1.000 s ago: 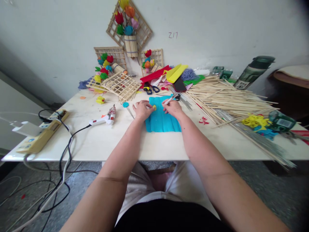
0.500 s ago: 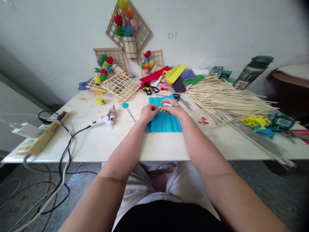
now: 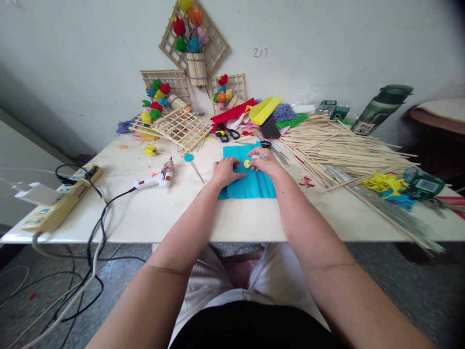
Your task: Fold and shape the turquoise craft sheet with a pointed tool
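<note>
A sheet of bright blue crinkled paper (image 3: 250, 186) lies on the table before me. On it rests a small round yellow piece (image 3: 247, 164), between my two hands. My left hand (image 3: 225, 172) is open and lies on the paper's left part, thumb and fingers apart. My right hand (image 3: 269, 164) is closed round a whitish pen (image 3: 258, 156), its fingertips beside the yellow piece's right edge. Whether the pen's tip touches the paper is hidden by the fingers. Left of the paper lies a blue disc (image 3: 188, 157) with thin wires under it.
A hot glue gun (image 3: 156, 181) and a power strip (image 3: 69, 198) with cables are on the left. Scissors (image 3: 227, 134), stick lattices (image 3: 181, 127) with paper flowers, and a phone (image 3: 270, 127) stand or lie behind. Wooden sticks (image 3: 337, 148) and a dark bottle (image 3: 381, 109) fill the right.
My left hand has let go of the yellow piece and flattened onto the blue paper. The yellow piece now lies flat there. My right hand has shifted slightly, still with the pen.
</note>
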A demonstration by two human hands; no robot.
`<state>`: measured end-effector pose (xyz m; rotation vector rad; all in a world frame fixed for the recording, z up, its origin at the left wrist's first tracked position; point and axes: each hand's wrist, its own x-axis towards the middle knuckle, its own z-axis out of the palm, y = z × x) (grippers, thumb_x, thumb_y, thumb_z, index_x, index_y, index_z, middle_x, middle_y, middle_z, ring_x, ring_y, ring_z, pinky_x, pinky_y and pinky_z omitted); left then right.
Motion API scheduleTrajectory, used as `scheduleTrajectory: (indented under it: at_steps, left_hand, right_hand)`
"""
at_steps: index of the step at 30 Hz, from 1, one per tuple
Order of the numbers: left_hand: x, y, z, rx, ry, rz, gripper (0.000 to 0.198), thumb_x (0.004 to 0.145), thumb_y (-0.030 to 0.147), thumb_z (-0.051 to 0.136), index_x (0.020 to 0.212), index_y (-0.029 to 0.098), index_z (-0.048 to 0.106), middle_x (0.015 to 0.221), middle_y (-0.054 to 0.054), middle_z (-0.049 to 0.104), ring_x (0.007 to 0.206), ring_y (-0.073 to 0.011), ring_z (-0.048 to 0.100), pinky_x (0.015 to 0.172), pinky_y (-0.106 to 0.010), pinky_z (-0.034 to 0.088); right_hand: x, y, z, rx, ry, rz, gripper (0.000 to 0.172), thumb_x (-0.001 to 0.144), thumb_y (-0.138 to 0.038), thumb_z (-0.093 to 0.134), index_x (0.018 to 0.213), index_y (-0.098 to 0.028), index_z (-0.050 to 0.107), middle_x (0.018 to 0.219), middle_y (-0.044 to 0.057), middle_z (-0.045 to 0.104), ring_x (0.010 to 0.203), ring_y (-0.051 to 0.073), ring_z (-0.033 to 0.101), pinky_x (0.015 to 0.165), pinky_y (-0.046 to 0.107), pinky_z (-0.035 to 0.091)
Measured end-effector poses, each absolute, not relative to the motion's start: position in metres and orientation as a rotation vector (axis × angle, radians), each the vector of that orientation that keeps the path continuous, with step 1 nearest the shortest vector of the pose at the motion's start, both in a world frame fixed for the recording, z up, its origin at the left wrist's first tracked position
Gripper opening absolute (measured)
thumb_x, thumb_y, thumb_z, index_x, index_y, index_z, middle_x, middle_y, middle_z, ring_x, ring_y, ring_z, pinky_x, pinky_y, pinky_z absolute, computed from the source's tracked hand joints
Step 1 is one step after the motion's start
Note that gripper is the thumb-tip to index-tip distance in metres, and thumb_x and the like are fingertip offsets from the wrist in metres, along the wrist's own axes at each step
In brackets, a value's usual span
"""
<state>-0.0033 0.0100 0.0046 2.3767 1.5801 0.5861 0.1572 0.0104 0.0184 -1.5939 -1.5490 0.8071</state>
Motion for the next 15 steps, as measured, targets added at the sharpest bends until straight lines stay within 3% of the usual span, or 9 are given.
scheduleTrajectory:
  at_steps: [8,15]
  left_hand:
    - [-0.002,0.009,0.004,2.357,1.624,0.582,0.046,0.066,0.052,0.065,0.102,0.023,0.061,0.103,-0.004,0.063,0.098,-0.0235,0.056,0.089,-0.040,0.036]
    - [-0.002,0.007,0.005,2.387,1.603,0.589,0.040,0.069,0.053,0.064,0.099,0.026,0.061,0.100,-0.002,0.062,0.098,-0.0220,0.056,0.088,-0.038,0.036]
  right_hand:
    - [0.150,0.002,0.023,-1.663,-1.665,0.858,0.023,0.066,-0.001,0.059,0.086,-0.014,0.061,0.053,-0.003,0.056,0.043,0.009,0.054,0.039,0.016,0.042]
    - [0.151,0.012,0.010,-1.717,-1.821,0.651,0.021,0.068,-0.010,0.057,0.088,-0.015,0.061,0.062,0.002,0.063,0.048,0.013,0.058,0.046,0.023,0.048]
